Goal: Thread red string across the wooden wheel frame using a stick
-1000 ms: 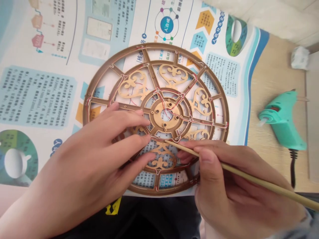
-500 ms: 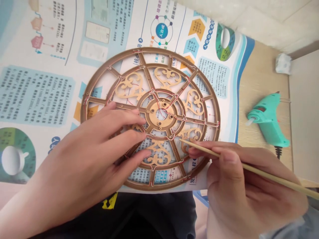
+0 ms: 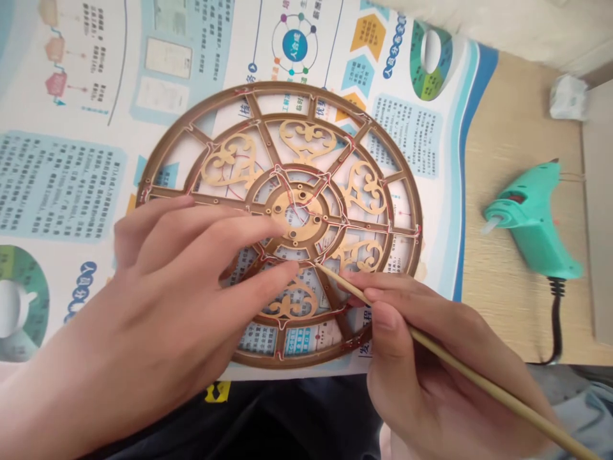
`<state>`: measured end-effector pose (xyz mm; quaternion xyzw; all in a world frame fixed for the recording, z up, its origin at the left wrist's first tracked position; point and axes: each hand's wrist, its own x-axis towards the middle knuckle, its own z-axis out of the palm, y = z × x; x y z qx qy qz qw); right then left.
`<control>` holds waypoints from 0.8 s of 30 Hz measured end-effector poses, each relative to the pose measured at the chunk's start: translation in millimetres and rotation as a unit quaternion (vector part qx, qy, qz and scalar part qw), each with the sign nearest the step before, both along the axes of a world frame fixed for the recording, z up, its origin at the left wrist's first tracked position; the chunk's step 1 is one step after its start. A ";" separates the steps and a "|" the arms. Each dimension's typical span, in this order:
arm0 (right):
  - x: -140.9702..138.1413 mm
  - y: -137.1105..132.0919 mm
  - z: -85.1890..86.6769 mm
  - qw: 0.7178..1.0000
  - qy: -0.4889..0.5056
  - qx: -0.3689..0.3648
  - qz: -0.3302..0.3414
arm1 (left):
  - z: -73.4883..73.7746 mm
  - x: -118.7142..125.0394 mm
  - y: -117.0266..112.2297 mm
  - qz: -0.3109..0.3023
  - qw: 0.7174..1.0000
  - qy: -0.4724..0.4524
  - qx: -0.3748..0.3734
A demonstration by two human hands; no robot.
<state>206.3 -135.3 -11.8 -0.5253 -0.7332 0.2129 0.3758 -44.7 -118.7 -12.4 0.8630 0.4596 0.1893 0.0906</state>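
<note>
Head view only: round laser-cut wooden fretwork wheel (image 3: 282, 85) lying flat on a printed paper poster (image 3: 421, 160), itself spread over a pale wood tabletop (image 3: 507, 313). Wheel made of 3 concentric rings joined by straight spokes, with heart-like scroll panels (image 3: 307, 139) and a central hub (image 3: 282, 206) pierced by small holes; thin red-and-white thread (image 3: 287, 182) looped along spokes and joints. Left hand (image 3: 163, 275) open, fingers spread and pressing down on the lower left of the wheel, nothing gripped. Right hand (image 3: 412, 377) closed in a pinch around a bamboo skewer (image 3: 460, 365), tip touching a spoke joint just below the hub. Wheel probably light and stiff but brittle: thin scrolls and spokes likely to snap if levered, thread easy to snag. Safest hold probably on the outer rim, with flat support beneath. Off to the right on the tabletop, a teal hot glue gun (image 3: 531, 220) with black cord (image 3: 555, 326), plus crumpled white tissue (image 3: 568, 97).
</note>
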 end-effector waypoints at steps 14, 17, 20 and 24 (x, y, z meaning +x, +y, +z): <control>-1.7 1.3 0.6 0.999 -0.030 0.016 -0.019 | 3.5 22.0 9.9 -0.038 0.999 0.021 0.013; -1.5 1.2 0.6 0.998 -0.045 0.026 -0.024 | 3.8 22.3 9.9 -0.039 0.999 0.025 0.006; -1.0 -0.4 -0.1 0.998 -0.047 0.027 -0.037 | 3.3 21.4 10.5 -0.042 0.999 0.027 0.008; -2.4 -3.6 -0.8 0.997 -0.036 0.012 -0.060 | 1.3 19.2 10.9 -0.050 0.998 0.026 0.015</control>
